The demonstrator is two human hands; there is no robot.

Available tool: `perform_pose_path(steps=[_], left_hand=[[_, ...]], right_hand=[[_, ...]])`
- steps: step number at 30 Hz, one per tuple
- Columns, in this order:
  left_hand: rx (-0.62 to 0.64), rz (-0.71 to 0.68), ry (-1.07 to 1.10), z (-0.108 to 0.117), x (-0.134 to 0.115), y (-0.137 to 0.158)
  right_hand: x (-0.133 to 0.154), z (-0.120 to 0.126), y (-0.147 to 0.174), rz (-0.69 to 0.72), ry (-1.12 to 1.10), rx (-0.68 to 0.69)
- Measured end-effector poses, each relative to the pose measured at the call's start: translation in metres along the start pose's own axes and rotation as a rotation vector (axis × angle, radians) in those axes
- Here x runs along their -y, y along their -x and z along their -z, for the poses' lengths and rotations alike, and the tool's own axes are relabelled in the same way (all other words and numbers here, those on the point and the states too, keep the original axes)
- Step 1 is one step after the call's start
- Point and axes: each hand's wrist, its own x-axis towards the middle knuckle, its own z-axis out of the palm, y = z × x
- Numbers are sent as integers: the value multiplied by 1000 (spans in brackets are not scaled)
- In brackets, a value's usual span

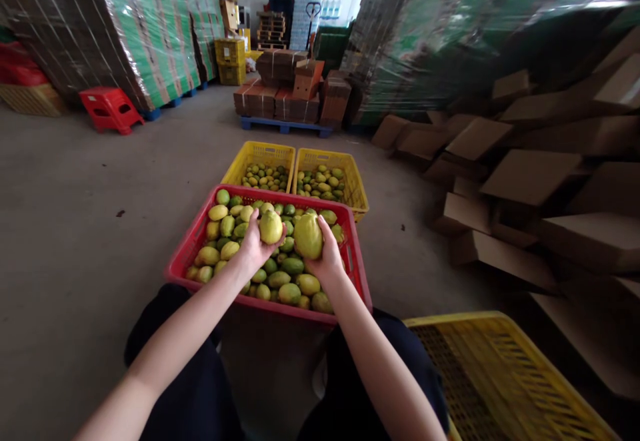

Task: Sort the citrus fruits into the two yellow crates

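Observation:
A yellow-green lemon [271,227] rests in my left hand [254,246], the thumb and fingers curled round it. My right hand [328,255] grips a larger lemon [308,235] from its right side. Both fruits are held close together above a red crate [359,271], which is filled with green and yellow lemons [293,266]. The hands and forearms cover part of the fruit below. The crate lies in front of my knees.
Behind the red crate stand two yellow crates [357,181] holding more lemons. Another yellow crate [465,321] is at my right knee. Cardboard boxes [530,174] pile up on the right. A red stool [113,107], a blue pallet [285,126] of flattened cartons and wrapped stacks [150,34] stand farther off.

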Motion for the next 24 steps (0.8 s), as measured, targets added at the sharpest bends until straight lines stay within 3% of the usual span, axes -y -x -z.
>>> perform_pose_path(steps=[5,8,12,20,24], left_hand=[[-53,-81,-69,-4,1,3],[-8,0,-85,-2,-1,1],[43,77,-114,3,0,-5],[-22,43,-56,1,3,-6],[-98,-42,-119,-3,-2,-1]], right_hand=[[3,3,0,-79,-19,-3],[6,4,3,-142,-11,24],[8,2,5,-127,-37,2],[6,1,2,-87,16,-52],[4,4,2,-174,3,-56]])
